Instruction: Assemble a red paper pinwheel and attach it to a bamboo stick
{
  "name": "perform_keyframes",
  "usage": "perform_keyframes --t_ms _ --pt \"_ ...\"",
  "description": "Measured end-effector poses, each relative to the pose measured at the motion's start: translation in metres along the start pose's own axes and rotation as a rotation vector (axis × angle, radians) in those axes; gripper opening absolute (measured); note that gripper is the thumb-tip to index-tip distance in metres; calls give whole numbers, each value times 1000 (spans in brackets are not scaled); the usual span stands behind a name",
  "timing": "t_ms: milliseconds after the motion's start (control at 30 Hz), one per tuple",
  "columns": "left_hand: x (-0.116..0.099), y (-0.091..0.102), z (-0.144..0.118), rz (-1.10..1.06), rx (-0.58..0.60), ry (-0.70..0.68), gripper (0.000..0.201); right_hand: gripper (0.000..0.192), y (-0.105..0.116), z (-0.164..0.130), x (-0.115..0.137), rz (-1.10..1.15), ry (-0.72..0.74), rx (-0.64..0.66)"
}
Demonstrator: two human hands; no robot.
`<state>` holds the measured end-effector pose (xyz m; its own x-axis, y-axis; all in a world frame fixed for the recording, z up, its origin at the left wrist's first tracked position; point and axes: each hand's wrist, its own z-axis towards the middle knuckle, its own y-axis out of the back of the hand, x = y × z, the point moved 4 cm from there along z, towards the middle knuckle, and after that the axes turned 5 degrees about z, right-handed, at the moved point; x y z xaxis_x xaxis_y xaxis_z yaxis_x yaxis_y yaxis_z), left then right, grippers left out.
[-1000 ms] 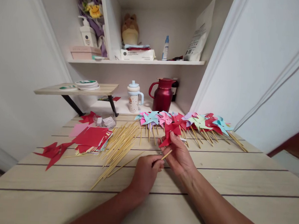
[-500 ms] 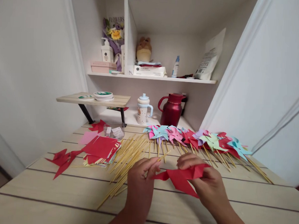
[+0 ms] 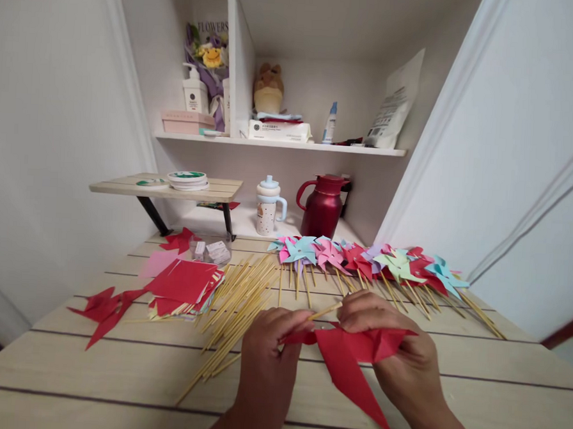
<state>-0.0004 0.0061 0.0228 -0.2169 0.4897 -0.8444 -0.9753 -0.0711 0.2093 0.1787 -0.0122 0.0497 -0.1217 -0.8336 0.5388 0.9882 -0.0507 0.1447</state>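
A red paper pinwheel is held between my two hands above the table, one long blade hanging toward me. My left hand is closed, thumb and fingers pinching the pinwheel's left tip. A thin wooden stick runs from the left fingers toward the right fingertips, behind the paper. My right hand is closed around the pinwheel's right side, its fingers curled over the top. Left of my hands lie a loose pile of sticks, a stack of red paper squares and a folded red paper piece.
Finished pinwheels on sticks lie in a row along the table's back right. Behind them stand a red thermos jug and a spotted cup. A small raised stand carries tape rolls. Small clear boxes sit near the paper.
The view has shifted slightly right. The stick's end now meets my right fingertips, and the red pinwheel has turned so its lower blade hangs further down.
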Motion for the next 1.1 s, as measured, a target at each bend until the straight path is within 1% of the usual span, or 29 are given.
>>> perform_keyframes --t_ms 100,267,333,433,533,600,667,733,800,900,967,1100 --pt "0 0 0 12 -5 35 16 13 -1 1 1 -1 -24 -22" --pt "2 -8 -1 -50 101 73 27 15 0 1 1 -31 -18 -40" --pt "3 -9 -2 -79 105 78 29 16 0 1 0 -39 -16 -47" --pt "3 -9 -2 -117 95 97 24 18 0 2 0 -52 -21 -38" --pt "0 -11 -2 -175 137 168 21 20 0 2 0 -52 -25 -34" --pt "-1 -14 -1 -230 189 234 24 21 0 2 0 -42 -28 -34" --pt "-2 -17 -1 -307 237 285 31 22 0 1 0 -27 -30 -32" --pt "-1 -21 -1 -415 256 344 30 21 -1 1 0 -15 -29 -28" --pt "3 -24 -1 -531 244 407 27 21 -1 2 0 -13 -23 -24" --pt "10 -25 0 -634 196 480 33 19 -1 3 1 -18 -12 -21" --pt "14 -24 2 -641 165 510 33 19 -1 4 1 -24 0 -19" --pt "16 -21 3 -559 163 524 32 22 1 4 2 -52 7 -15"
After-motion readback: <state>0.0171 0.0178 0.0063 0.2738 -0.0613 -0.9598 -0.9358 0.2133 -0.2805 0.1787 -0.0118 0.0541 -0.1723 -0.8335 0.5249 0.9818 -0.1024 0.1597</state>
